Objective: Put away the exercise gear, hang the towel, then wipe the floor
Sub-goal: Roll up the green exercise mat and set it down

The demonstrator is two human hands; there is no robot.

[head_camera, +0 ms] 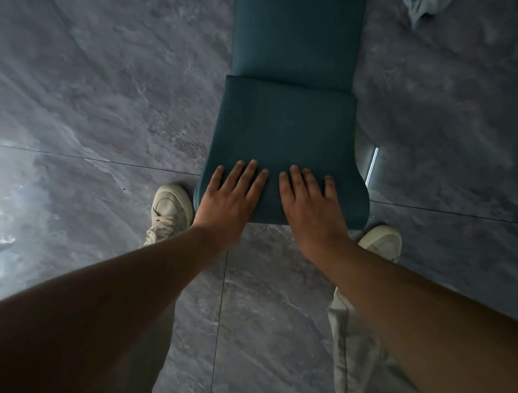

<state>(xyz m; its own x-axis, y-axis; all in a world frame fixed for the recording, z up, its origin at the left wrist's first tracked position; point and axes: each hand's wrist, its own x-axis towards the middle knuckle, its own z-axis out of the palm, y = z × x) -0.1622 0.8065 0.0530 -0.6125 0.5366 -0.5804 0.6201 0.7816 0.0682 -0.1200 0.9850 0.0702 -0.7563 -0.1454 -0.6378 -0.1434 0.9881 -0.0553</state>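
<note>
From the head camera, looking straight down: the person is bent over a thick teal foam exercise mat [287, 129] on the glossy grey marble-look tiled floor [107, 100]. The left hand [226, 201] and right hand [310, 207] lie flat and open, side by side with a narrow gap between them, palms pressing on the near doubled-over part of the mat; neither is clenched around anything. That folded or partly rolled end sits directly under the fingers, its fold line running crosswise, left to right, while the flat length of the mat stretches straight away from both hands. Both hands are equally near, so I would judge the next push goes forward along that length. Pale sneakers [171, 210] stand just behind the hands. Far ahead of the right hand, a crumpled blue-and-white towel [423, 6] lies on the floor.
</note>
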